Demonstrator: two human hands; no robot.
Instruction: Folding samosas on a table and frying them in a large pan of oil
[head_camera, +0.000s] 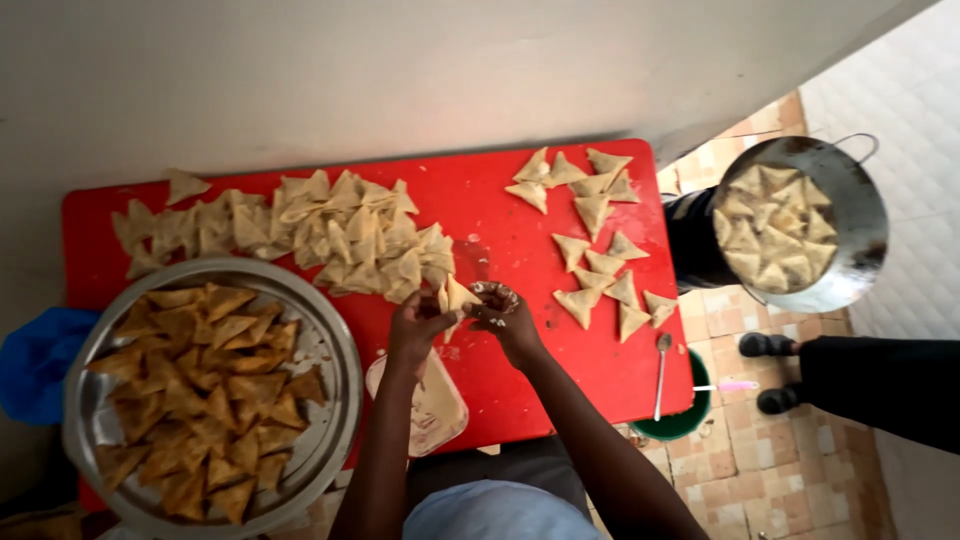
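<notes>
You are holding one pale folded pastry triangle (456, 296) between both hands, above the front middle of the red bench (480, 200). Your left hand (418, 325) is gripping its lower left edge with the fingers curled around it; your right hand (505, 312) is pinching its right side, the fingertips whitened with paste or flour. The two hands are sitting close together, both closed on the same piece. Just beneath your left wrist, a shallow pale dish (432, 410) smeared with paste is resting on the near edge of the bench. Behind your hands, a heap of pale uncooked triangles (300, 230) is stretching across the back left of the bench. To the right, a looser group of uncooked triangles (595, 235) is lying spread in a scatter, each piece mostly apart from its neighbours. At the near left, a round metal tray (335, 350) is overlapping the bench edge and carrying a pile of browned fried triangles (205, 390). A metal spoon (660, 375) is lying near the right front corner. Beyond the right edge, a metal pot (860, 220) with handles is holding more pale triangles, standing above a tiled floor (760, 460). A green bowl (685, 415) is showing below the corner. Another person's dark shoes (768, 370) are standing on the tiles.
</notes>
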